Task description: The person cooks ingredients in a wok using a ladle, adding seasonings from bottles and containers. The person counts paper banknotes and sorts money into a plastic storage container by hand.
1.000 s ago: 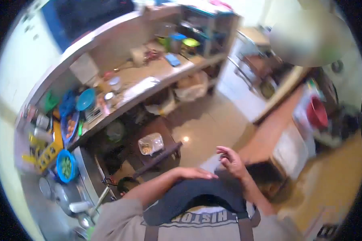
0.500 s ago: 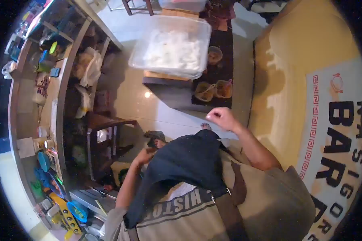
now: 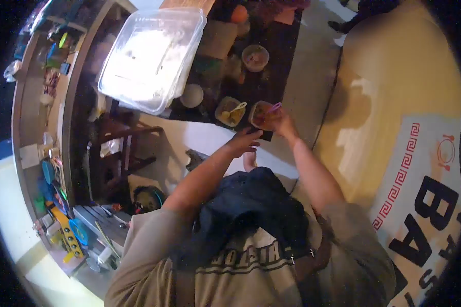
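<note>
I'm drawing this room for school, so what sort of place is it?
Probably a small eatery's kitchen or serving area: a banner shows a red plate-and-cutlery logo, and two food containers with spoons stand on a dark table.

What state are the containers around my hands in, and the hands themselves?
Container with the pale spoon: uncovered, yellowish food inside, spoon resting in it.
Container with the pink spoon: uncovered, reddish-brown contents, right hand at its side.
Round tub: something inside, too blurred to name.
Large clear bin: white inside; lid on or off unclear.
Left hand: fingers loosely open, nothing visibly held.
Right hand: at the pink-spoon container; grip unclear.
</note>
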`<action>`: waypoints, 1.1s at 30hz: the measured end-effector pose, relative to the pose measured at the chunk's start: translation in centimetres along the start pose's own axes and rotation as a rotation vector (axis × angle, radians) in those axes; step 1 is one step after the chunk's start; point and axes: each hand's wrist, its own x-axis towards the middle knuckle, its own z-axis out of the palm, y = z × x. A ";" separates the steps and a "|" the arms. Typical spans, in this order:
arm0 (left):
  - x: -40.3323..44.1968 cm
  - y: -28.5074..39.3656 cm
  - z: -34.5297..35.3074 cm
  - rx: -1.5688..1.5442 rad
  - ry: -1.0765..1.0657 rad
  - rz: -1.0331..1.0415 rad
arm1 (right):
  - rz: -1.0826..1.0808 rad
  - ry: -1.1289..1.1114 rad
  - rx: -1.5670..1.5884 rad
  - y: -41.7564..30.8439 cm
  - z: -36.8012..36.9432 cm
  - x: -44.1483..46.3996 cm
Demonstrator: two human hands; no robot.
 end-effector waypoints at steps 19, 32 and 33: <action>-33.7 -17.4 -2.4 -0.626 0.673 1.103 | -1.499 -0.843 -0.164 -33.2 7.1 -18.3; -51.5 -39.0 5.5 -0.808 1.412 1.556 | -2.152 -1.366 0.000 -39.8 19.2 -46.5; -52.1 -40.6 5.7 -0.822 1.438 1.573 | -2.169 -1.411 -0.012 -39.6 20.1 -48.7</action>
